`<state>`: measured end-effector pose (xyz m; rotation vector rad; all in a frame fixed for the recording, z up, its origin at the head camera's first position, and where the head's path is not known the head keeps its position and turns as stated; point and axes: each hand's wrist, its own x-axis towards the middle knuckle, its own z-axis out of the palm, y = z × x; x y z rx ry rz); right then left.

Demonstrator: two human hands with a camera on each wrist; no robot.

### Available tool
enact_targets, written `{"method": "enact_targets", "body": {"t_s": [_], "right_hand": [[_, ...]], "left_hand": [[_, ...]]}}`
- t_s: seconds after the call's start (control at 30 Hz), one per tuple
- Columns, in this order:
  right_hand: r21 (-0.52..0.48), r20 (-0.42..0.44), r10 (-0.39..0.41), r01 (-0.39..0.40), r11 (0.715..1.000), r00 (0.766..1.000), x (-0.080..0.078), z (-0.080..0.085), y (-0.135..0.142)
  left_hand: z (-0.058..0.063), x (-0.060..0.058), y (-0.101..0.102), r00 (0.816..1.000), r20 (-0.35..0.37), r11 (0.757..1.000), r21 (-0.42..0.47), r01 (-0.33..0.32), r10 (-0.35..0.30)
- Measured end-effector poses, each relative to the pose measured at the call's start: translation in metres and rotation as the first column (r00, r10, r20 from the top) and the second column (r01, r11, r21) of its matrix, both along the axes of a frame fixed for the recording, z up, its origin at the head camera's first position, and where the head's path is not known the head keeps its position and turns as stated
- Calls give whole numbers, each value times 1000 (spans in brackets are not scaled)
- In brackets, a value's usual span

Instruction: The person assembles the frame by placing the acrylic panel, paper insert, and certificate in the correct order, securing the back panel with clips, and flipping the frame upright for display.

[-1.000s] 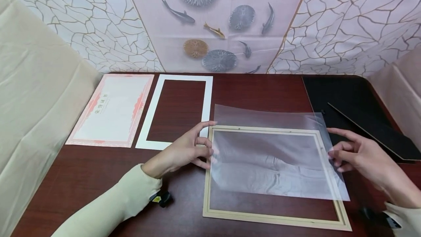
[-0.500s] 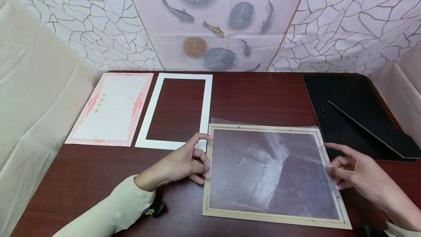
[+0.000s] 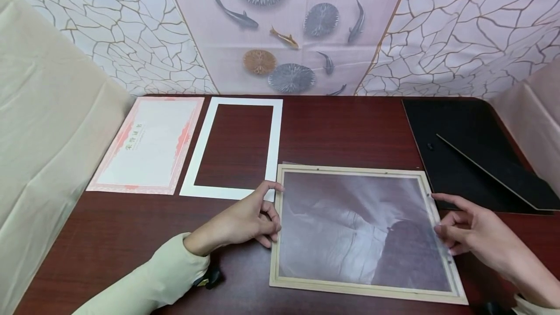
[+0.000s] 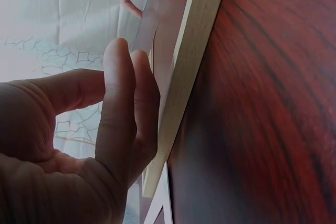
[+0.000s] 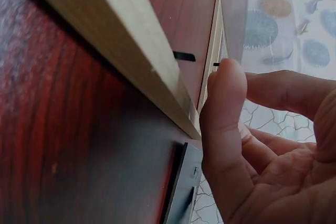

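A pale wooden picture frame (image 3: 367, 292) lies on the dark red table with a clear plastic sheet (image 3: 337, 237) over its opening. My left hand (image 3: 247, 220) pinches the sheet's left edge between thumb and fingers, index fingertip at the frame's left bar. At the opposite side my right hand (image 3: 477, 227) pinches the right edge, its index finger stretched along the frame's right bar. From the right wrist, the sheet (image 5: 233, 19) stands up past the wooden bar (image 5: 142, 40), which has a small black metal tab (image 5: 185, 56). The left wrist view shows the bar (image 4: 191, 51) beside my fingers.
A white mat border (image 3: 218, 191) lies left of the frame, partly behind my left hand. Farther left is a pink-edged certificate (image 3: 148, 154). A black backing board (image 3: 450, 120) with a raised stand flap (image 3: 503, 179) sits at the back right. Patterned cloth walls surround the table.
Both hands have moved the clear sheet toward the front edge of the table and lower. It stuck out beyond the frame's far bar before; now it largely lines up with the frame.
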<state>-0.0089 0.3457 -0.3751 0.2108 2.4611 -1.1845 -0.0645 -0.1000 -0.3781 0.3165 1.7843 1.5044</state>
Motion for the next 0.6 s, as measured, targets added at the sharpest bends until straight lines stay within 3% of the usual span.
{"method": "enact_targets", "body": {"t_s": [0.33,0.6], "right_hand": [[-16,15,0,0,1000,1000,-1,-4,1],[30,40,2,-4,1000,999,-2,-3,-1]], "left_hand": [[-4,-1,3,999,-48,999,-54,0,-2],[-4,-2,5,997,-76,997,-78,-4,-2]]}}
